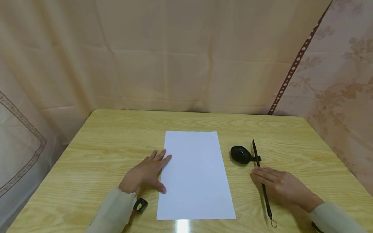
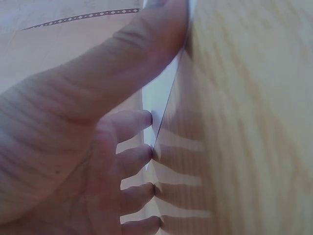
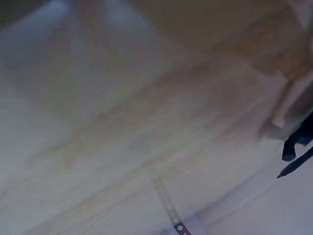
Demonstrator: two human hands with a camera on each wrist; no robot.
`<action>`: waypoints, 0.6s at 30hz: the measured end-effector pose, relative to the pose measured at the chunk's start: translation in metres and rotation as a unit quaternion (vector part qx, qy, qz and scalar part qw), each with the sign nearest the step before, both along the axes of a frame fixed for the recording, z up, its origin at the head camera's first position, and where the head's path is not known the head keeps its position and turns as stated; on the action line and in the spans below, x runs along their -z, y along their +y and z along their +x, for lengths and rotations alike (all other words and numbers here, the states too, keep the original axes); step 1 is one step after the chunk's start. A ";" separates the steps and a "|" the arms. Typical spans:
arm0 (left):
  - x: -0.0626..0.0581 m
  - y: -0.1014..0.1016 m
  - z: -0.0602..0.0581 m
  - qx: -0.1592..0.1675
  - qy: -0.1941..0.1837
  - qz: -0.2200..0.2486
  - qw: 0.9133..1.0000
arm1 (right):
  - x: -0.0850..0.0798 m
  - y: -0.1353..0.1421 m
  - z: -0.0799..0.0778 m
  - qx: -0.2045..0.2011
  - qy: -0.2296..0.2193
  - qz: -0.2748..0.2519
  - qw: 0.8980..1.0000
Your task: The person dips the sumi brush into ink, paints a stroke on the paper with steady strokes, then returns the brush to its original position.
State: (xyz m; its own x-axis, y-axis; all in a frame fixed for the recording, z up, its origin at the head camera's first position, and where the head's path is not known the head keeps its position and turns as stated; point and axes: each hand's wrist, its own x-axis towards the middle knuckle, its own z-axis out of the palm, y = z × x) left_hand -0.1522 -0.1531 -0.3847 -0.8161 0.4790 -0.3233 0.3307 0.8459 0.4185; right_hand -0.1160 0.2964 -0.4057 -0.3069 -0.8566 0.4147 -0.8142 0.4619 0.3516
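Note:
A white sheet of paper [image 1: 195, 176] lies on the wooden table. My left hand [image 1: 147, 173] is spread at its left edge, thumb and fingertips touching down there. From close up, the left wrist view shows the left thumb [image 2: 112, 63] by the paper's edge and the fingertips on the surface. To the right, a writing brush [image 1: 266, 202] with a dark tip and a hanging loop leans on a glossy black rounded object [image 1: 240, 154] with a short arm. My right hand [image 1: 284, 186] lies across the brush's handle, fingers fairly straight; their undersides are hidden. The right wrist view catches the brush tip [image 3: 295, 165].
The wooden table [image 1: 107, 129] ends at a beige curtain [image 1: 163, 64] behind it. Patterned cloth [image 1: 344, 81] hangs on the right, and pale cloth [image 1: 23, 152] on the left. A small dark device [image 1: 141, 205] sits at the left wrist.

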 end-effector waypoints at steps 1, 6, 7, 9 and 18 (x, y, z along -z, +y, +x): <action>0.000 0.000 0.000 -0.002 -0.001 0.000 1.000 | -0.001 0.000 -0.001 -0.003 0.001 -0.006 1.000; 0.000 -0.001 0.000 0.000 -0.002 0.005 1.000 | -0.008 -0.001 -0.008 0.008 0.028 -0.034 0.999; -0.001 -0.001 0.000 0.000 -0.001 0.006 1.000 | -0.010 -0.002 -0.009 0.011 0.034 -0.041 0.998; -0.001 -0.001 0.000 0.000 -0.001 0.007 1.000 | -0.014 -0.003 -0.013 0.015 0.047 -0.054 0.997; 0.000 0.000 0.000 -0.004 0.002 0.006 1.000 | -0.032 -0.008 -0.029 0.032 0.074 -0.153 0.985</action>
State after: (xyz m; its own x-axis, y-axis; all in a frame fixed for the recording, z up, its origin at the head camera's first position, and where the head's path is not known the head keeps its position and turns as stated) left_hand -0.1520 -0.1527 -0.3851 -0.8212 0.4767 -0.3137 0.3260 0.8431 0.4276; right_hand -0.1451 0.2882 -0.3737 -0.2737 -0.6656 0.6943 -0.7304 0.6135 0.3003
